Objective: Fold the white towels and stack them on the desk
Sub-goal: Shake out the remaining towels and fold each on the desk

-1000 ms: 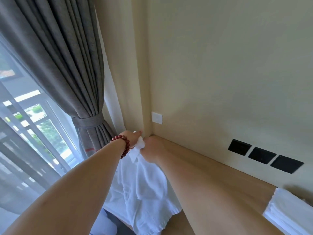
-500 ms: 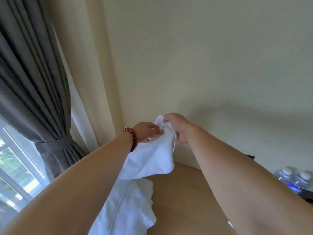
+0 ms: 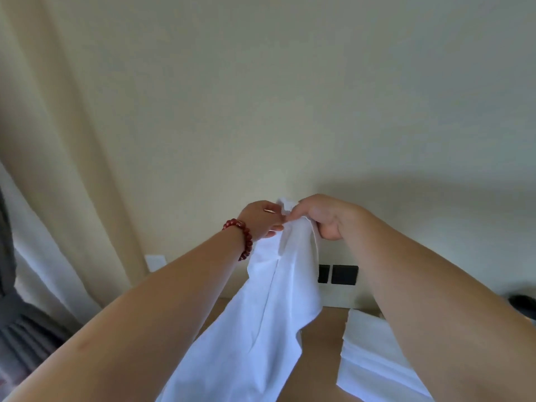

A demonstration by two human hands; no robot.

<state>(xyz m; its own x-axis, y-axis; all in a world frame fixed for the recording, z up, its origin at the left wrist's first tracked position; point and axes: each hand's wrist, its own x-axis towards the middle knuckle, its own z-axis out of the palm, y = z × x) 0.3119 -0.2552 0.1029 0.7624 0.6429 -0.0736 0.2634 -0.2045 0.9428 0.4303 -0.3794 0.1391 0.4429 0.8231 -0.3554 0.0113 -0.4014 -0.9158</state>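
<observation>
Nearest the camera, two bare forearms reach forward and up from the lower corners of the view. Between them a white towel [image 3: 269, 323] hangs down in loose folds, its lower part running out of the bottom of the view over the near edge of the wooden tabletop [image 3: 322, 346]. To the right, partly hidden under the right forearm, a stack of folded white towels [image 3: 365, 358] lies on the tabletop, close to its back edge.

Farther out, the two hands meet at the top end of the hanging towel, raised well above the tabletop. The left hand [image 3: 261, 219], with a dark red bead bracelet [image 3: 242, 237] on its wrist, has its fingers curled round the towel's upper edge. The right hand [image 3: 322, 216] is just beside it, almost touching, its fingers [image 3: 293, 211] bent and pinching the same bunched corner of cloth, which sticks up a little between the two hands.

Behind the towel, low on the cream wall [image 3: 290, 97], sit dark rectangular wall sockets [image 3: 343, 274], partly covered by the cloth. A white wall plate [image 3: 155, 262] is fixed lower left, near the back left corner of the tabletop. At the far left a pale sheer curtain [image 3: 49, 256] hangs beside a grey curtain [image 3: 17, 329]. A dark round object [image 3: 522, 304] shows at the right edge; what it is cannot be told.
</observation>
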